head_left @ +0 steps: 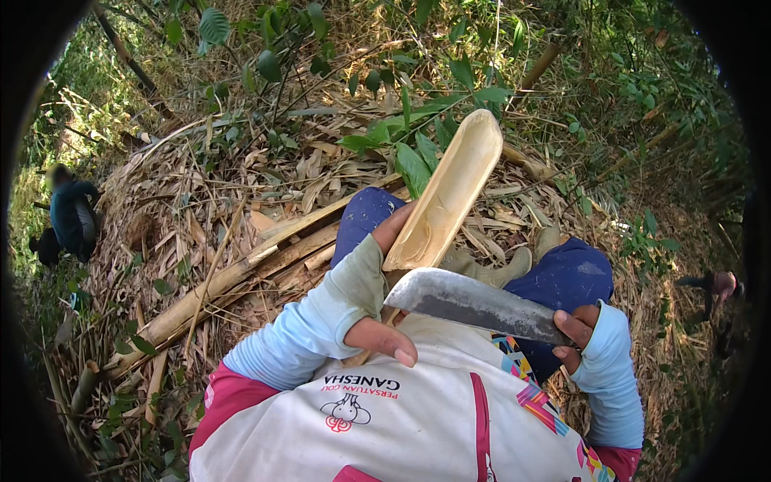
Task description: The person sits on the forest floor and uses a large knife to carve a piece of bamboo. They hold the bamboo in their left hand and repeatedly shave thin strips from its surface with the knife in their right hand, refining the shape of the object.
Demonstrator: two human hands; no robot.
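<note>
A split length of pale bamboo (454, 189), hollow like a trough with a rounded far end, slants up and away in front of my body. My left hand (367, 281), in a grey-green fingerless covering, is closed on its near left edge; the thumb sticks out toward my shirt. My right hand (580, 333) grips a machete (482, 304) at my right side, its handle mostly hidden by the fingers. The broad dark blade points left across my lap, with its tip close to the bamboo's near end. Whether they touch, I cannot tell.
My blue-trousered knees (562, 277) are bent either side of the bamboo. Long bamboo poles (217, 285) lie on dry leaves at the left. Leafy green stems (414, 165) rise beyond. One person (72, 210) is far left; part of another (723, 287) shows far right.
</note>
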